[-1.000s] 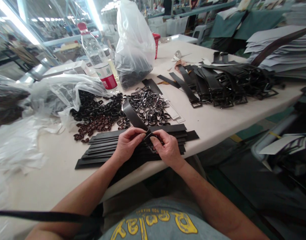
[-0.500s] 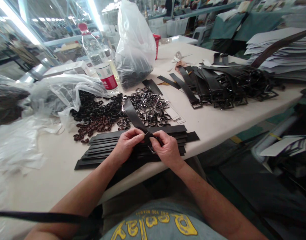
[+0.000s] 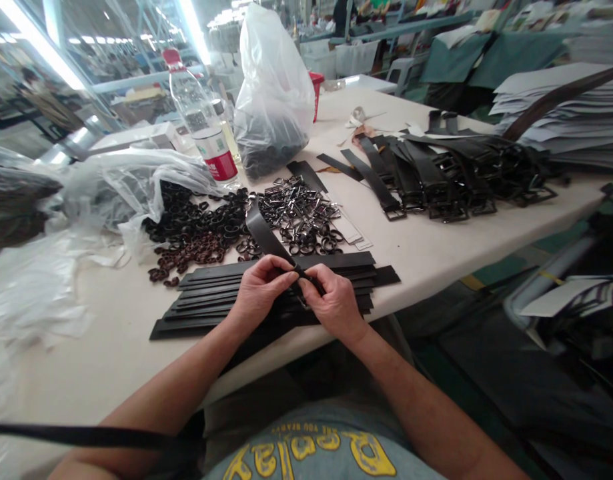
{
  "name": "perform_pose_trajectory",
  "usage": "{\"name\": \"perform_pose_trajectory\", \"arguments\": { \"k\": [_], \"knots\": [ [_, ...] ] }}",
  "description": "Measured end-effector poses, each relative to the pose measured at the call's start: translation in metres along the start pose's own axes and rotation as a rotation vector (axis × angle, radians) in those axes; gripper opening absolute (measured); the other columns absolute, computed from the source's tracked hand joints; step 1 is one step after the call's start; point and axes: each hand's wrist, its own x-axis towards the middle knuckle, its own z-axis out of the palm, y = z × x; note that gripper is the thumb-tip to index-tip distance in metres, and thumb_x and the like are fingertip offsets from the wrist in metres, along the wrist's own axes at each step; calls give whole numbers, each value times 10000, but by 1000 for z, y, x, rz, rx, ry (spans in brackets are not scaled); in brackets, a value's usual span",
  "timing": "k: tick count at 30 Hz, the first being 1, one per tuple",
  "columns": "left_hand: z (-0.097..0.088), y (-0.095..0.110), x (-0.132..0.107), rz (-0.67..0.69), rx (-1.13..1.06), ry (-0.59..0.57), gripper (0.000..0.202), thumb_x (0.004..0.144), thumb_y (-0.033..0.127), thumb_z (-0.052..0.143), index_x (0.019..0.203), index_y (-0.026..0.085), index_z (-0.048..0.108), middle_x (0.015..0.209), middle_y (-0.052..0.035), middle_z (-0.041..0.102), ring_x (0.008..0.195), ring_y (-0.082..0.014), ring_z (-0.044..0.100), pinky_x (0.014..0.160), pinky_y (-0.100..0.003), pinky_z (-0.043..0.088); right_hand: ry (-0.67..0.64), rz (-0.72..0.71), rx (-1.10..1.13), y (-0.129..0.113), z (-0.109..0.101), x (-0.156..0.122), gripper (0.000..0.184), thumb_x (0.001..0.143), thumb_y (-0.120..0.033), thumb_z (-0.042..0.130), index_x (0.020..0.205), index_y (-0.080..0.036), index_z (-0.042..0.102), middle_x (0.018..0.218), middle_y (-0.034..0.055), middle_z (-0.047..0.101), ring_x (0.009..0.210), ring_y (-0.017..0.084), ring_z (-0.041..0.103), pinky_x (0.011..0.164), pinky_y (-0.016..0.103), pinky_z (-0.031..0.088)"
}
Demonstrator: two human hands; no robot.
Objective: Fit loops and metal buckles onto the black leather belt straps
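Observation:
A black leather strap (image 3: 267, 235) rises from between my two hands, its far end over the metal buckles. My left hand (image 3: 263, 288) pinches the strap from the left, fingertips close to a dark loop around it. On the other side my right hand (image 3: 335, 298) is closed on the strap's near end, where part of a metal buckle shows below the fingers. The right fingers hide most of that buckle. Beneath both hands lies a stack of flat black straps (image 3: 206, 293) on the pale table (image 3: 101, 373).
Black loops (image 3: 211, 220), brown loops (image 3: 186, 259) and metal buckles (image 3: 306, 213) lie in heaps beyond the straps. Behind them stand a plastic bottle (image 3: 219, 157) and a filled plastic bag (image 3: 273, 87). Buckled straps (image 3: 436, 170) are piled at the right, near stacked sheets (image 3: 531, 100).
My left fingers have shifted slightly right along the strap, closer to my right hand. The buckle end has turned, and less of the buckle shows now.

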Motion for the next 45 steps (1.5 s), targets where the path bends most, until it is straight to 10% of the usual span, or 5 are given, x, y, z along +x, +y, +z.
{"name": "perform_pose_trajectory", "arguments": {
  "k": [13, 27, 45],
  "knots": [
    [-2, -7, -7, 240, 217, -50, 144, 824, 299, 723, 936, 208, 714, 827, -12, 675, 699, -129, 573, 671, -232, 463, -4, 30, 68, -1, -3, 1, 200, 930, -378, 529, 837, -211, 588, 635, -10, 623, 571, 142, 587, 568, 231, 408],
    [-3, 0, 7, -333, -406, -19, 368, 640, 375, 883, 857, 158, 680, 794, -12, 726, 638, -100, 674, 597, -187, 559, 3, 93, 238, -4, -9, 3, 197, 888, -364, 556, 786, -200, 599, 526, -53, 530, 462, 102, 507, 466, 199, 406],
    [1, 2, 3, -139, -343, 5, 319, 533, 195, 904, 806, 179, 740, 789, 14, 760, 733, -117, 667, 779, -231, 522, -4, 105, 137, -22, -13, 16, 162, 866, -345, 605, 830, -196, 657, 672, -14, 643, 605, 132, 585, 588, 226, 464]
  ]
}}
